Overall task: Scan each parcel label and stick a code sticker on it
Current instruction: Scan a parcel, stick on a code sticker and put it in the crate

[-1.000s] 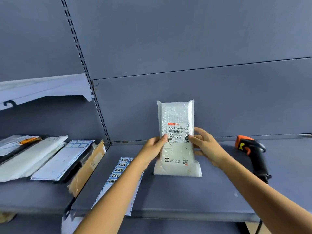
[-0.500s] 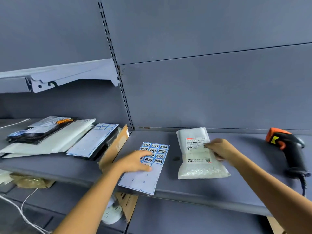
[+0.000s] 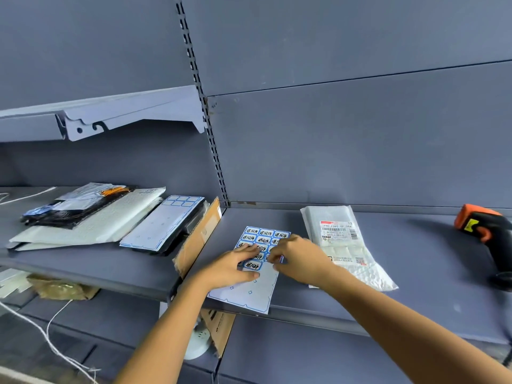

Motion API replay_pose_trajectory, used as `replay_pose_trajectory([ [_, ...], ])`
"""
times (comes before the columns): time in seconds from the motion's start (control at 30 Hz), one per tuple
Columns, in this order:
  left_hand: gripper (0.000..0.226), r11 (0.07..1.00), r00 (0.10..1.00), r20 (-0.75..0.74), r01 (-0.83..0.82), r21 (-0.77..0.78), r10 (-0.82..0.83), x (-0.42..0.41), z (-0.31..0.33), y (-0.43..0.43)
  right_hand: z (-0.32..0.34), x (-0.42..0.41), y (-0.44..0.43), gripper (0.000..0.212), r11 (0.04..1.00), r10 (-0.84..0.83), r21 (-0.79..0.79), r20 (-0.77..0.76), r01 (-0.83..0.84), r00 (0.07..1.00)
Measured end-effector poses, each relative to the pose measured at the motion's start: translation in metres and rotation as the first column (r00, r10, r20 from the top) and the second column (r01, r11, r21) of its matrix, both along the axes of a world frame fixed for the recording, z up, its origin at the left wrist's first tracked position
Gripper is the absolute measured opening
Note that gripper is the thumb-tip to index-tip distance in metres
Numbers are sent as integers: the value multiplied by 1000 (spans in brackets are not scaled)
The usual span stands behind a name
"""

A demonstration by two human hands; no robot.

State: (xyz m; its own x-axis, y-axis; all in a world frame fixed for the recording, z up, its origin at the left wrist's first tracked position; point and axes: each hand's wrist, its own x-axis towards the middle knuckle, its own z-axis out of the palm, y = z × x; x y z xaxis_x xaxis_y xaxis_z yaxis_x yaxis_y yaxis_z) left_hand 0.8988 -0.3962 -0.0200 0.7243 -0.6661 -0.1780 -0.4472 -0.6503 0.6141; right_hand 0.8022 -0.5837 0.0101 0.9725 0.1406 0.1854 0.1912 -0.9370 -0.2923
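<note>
One grey shelf (image 3: 415, 273) carries everything. At its left lies a pile (image 3: 91, 217) of flat parcels, their number unclear, with a second sheet (image 3: 163, 223) leaning on it. One white parcel (image 3: 340, 245) lies flat, label up, just right of the sheet (image 3: 249, 292), whose stickers run three to a row. One scanner (image 3: 482, 231) sits far right, well apart. The left hand (image 3: 232, 266) presses the sheet with straight fingers. The right hand (image 3: 302, 259) pinches one sticker (image 3: 280, 259) at its edge.
</note>
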Motion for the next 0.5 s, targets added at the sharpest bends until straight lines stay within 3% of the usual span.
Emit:
replay_pose_trajectory([
  [0.23,75,985,992,48,109,134,-116,2,5,3,-5,21,25,28,989,102,-106,1,-102,995],
  [0.5,68,987,990,61,121,105,-128,3,4,4,-5,28,22,23,988,128,-77,-31,-131,991],
])
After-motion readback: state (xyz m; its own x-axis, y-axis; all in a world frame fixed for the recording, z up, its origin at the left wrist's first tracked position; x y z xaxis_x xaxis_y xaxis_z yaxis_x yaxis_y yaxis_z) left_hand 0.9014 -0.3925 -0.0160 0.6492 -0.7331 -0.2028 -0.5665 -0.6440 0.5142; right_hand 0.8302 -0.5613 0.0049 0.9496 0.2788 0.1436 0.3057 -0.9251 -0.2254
